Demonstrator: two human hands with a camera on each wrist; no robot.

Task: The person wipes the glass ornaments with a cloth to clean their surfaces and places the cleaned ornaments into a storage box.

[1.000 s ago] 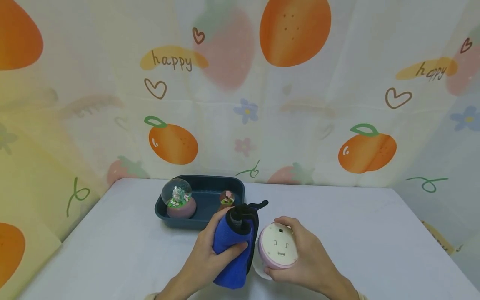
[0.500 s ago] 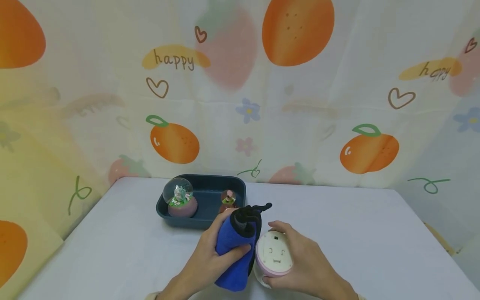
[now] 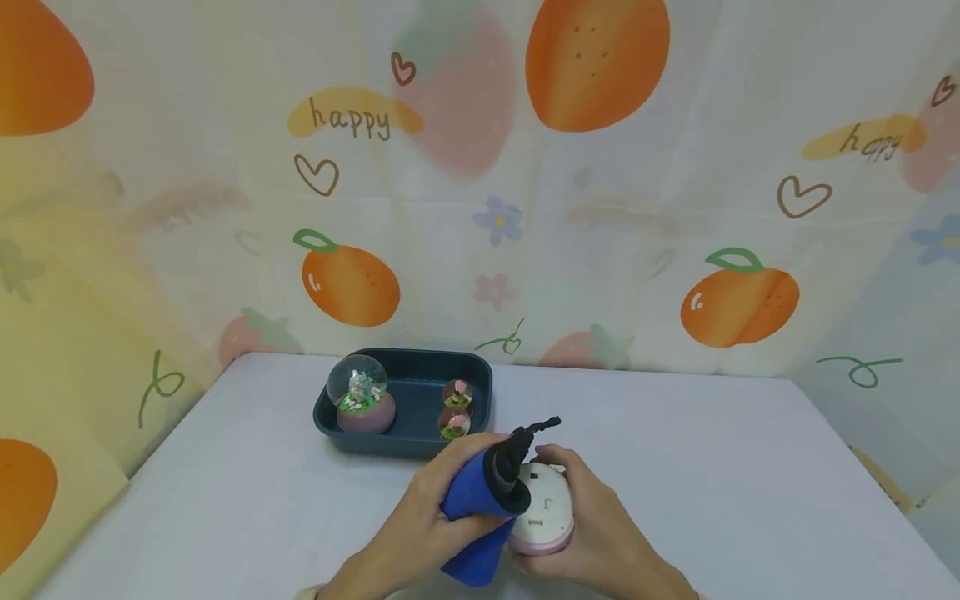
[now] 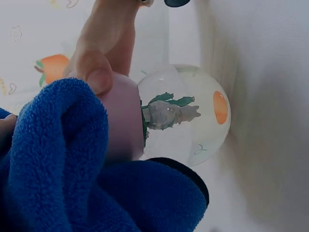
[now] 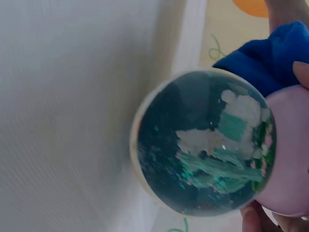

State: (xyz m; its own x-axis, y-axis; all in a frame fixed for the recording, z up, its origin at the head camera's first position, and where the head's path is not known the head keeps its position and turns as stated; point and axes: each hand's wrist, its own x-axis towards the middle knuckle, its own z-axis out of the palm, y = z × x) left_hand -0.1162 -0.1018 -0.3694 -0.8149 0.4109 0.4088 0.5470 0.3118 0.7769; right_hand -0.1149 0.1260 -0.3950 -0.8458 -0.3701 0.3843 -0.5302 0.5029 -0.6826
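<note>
My left hand (image 3: 420, 521) grips a bunched blue towel (image 3: 480, 554) with black edging, a black end poking up and to the right. My right hand (image 3: 611, 533) holds a snow globe by its pink base (image 3: 543, 512), tipped so the white underside faces up toward the head view. In the right wrist view its clear dome (image 5: 207, 145) shows a white figure, green pieces and glitter, pointing away from the hand. The left wrist view has the towel folds (image 4: 58, 145) right beside the pink base. In the head view, towel overlaps the underside's left edge.
A dark blue tray (image 3: 412, 448) stands at the back of the white table (image 3: 675, 450). In it are another snow globe (image 3: 365, 408) on the left and two tiny globes (image 3: 456, 423) on the right. A fruit-print cloth (image 3: 600, 275) hangs behind the table.
My right hand has brought the snow globe left, up to the towel. My left hand has shifted slightly right, its towel tilting further right, which uncovers both tiny globes in the tray.
</note>
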